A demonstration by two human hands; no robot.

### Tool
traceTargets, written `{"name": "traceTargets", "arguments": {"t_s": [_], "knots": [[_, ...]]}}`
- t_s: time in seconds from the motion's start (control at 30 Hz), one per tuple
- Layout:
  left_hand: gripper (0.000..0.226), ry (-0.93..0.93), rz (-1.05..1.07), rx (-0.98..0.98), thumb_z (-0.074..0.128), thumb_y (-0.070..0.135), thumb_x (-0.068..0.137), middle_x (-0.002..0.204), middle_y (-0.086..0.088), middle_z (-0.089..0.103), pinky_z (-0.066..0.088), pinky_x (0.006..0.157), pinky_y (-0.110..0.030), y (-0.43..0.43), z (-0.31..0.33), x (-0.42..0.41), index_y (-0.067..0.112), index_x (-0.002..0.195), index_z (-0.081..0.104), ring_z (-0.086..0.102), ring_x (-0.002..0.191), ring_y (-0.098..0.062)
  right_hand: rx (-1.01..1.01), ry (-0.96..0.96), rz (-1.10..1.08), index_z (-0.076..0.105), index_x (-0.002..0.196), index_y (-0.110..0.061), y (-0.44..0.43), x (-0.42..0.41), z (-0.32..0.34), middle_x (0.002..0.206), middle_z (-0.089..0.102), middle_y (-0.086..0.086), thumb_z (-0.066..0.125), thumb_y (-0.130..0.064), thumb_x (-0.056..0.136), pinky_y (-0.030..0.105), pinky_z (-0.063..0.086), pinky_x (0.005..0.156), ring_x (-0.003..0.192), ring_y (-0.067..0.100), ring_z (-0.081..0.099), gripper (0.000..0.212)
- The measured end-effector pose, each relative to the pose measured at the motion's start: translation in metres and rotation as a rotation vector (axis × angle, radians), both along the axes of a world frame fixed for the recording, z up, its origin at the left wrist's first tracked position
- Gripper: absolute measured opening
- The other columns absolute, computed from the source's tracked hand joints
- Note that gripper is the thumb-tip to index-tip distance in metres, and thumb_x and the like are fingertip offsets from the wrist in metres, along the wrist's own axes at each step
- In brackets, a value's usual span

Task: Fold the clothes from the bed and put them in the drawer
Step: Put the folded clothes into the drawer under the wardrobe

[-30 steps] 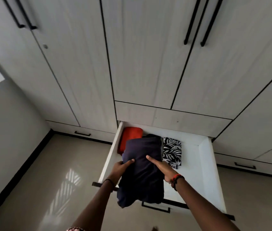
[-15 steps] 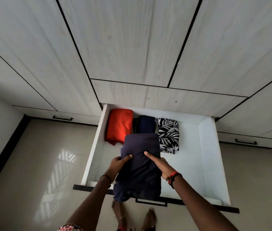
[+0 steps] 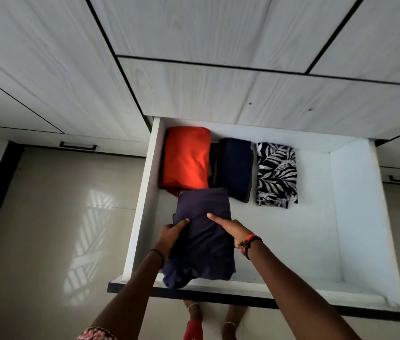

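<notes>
Two hands hold one folded dark purple garment [image 3: 202, 241] between them over the front left part of the open white drawer [image 3: 355, 217]. The left hand [image 3: 169, 238] grips the bundle's left edge, thumb laid across the top and the other fingers tucked beneath the fabric. The right hand [image 3: 230, 229] holds the right edge in the same way, one straight digit pointing inward on top while the rest are hidden under the cloth. The garment thus lies between the two grips, most of it beyond the wrists and its loose near end sagging over the drawer's dark front edge. Its far end reaches the near edge of a folded orange garment [image 3: 185, 163] at the drawer's back left; whether the bundle rests on the drawer floor cannot be told. Beside the orange piece lie a folded navy garment [image 3: 237, 165] and then a black-and-white leaf-print garment [image 3: 276, 175], all in a row along the back. Pale wood-grain wardrobe doors [image 3: 194, 33] rise behind, and bare feet [image 3: 195, 317] stand on the glossy floor [image 3: 47, 229] below.
</notes>
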State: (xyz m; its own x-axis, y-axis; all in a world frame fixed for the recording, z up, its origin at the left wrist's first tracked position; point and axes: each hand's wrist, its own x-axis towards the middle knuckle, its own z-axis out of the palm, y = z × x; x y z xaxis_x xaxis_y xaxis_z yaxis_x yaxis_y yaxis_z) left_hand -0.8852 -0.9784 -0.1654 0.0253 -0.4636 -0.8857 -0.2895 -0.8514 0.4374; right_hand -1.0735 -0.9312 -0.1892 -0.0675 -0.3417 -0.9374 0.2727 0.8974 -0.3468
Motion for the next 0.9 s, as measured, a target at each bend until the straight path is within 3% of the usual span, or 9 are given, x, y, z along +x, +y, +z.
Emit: {"name": "traceTargets", "arguments": {"t_s": [0.2, 0.4, 0.5, 0.73, 0.83, 0.9], "knots": [[0.031, -0.069, 0.059, -0.068, 0.073, 0.031, 0.080, 0.093, -0.014, 0.067, 0.051, 0.076, -0.033, -0.009, -0.047, 0.009, 0.004, 0.093, 0.065, 0.063, 0.081, -0.026, -0.012, 0.002, -0.047, 0.067, 0.106, -0.012, -0.008, 0.021, -0.036, 0.101, 0.073, 0.002, 0.087, -0.060, 0.042, 0.037, 0.054, 0.089, 0.093, 0.020, 0.069, 0.083], [0.032, -0.083, 0.106, -0.212, 0.062, 0.016, 0.088, 0.108, -0.013, 0.065, 0.044, 0.080, -0.027, -0.004, -0.060, 0.017, 0.001, 0.117, 0.059, 0.060, 0.096, -0.024, -0.091, -0.092, -0.105, 0.065, 0.111, -0.013, 0.002, 0.046, -0.057, 0.107, 0.071, 0.003, 0.080, -0.031, 0.073, 0.026, 0.053, 0.082, 0.098, 0.015, 0.067, 0.045], [0.035, -0.096, 0.160, -0.253, 0.059, 0.013, 0.090, 0.114, -0.013, 0.063, 0.042, 0.085, -0.027, 0.003, -0.065, 0.023, 0.002, 0.123, 0.056, 0.058, 0.102, -0.023, -0.122, -0.106, -0.076, 0.063, 0.113, -0.017, 0.004, 0.056, -0.065, 0.111, 0.070, 0.002, 0.080, -0.025, 0.073, 0.023, 0.052, 0.084, 0.102, 0.014, 0.065, 0.044], [0.048, -0.120, 0.101, -0.193, 0.052, 0.013, 0.095, 0.142, -0.016, 0.044, 0.033, 0.109, -0.037, -0.006, -0.096, 0.030, 0.003, 0.140, 0.039, 0.043, 0.130, -0.030, -0.117, 0.034, -0.018, 0.061, 0.108, -0.015, -0.010, 0.064, -0.079, 0.102, 0.068, 0.000, 0.080, -0.021, 0.073, 0.011, 0.050, 0.064, 0.086, 0.005, 0.063, 0.040], [0.051, -0.131, 0.057, -0.191, 0.050, 0.013, 0.096, 0.145, -0.015, 0.039, 0.030, 0.111, -0.036, -0.006, -0.100, 0.032, 0.004, 0.143, 0.033, 0.038, 0.133, -0.029, -0.103, 0.075, 0.026, 0.059, 0.105, -0.017, -0.012, 0.065, -0.081, 0.098, 0.065, -0.001, 0.079, -0.023, 0.075, 0.006, 0.046, 0.058, 0.081, 0.004, 0.060, 0.037], [0.050, -0.125, 0.053, -0.196, 0.051, 0.013, 0.096, 0.144, -0.015, 0.042, 0.031, 0.110, -0.037, -0.005, -0.100, 0.033, 0.005, 0.142, 0.034, 0.039, 0.133, -0.029, -0.093, 0.122, 0.056, 0.059, 0.107, -0.014, -0.013, 0.066, -0.079, 0.104, 0.066, 0.002, 0.079, -0.028, 0.074, 0.009, 0.047, 0.061, 0.085, 0.010, 0.061, 0.042]]}}
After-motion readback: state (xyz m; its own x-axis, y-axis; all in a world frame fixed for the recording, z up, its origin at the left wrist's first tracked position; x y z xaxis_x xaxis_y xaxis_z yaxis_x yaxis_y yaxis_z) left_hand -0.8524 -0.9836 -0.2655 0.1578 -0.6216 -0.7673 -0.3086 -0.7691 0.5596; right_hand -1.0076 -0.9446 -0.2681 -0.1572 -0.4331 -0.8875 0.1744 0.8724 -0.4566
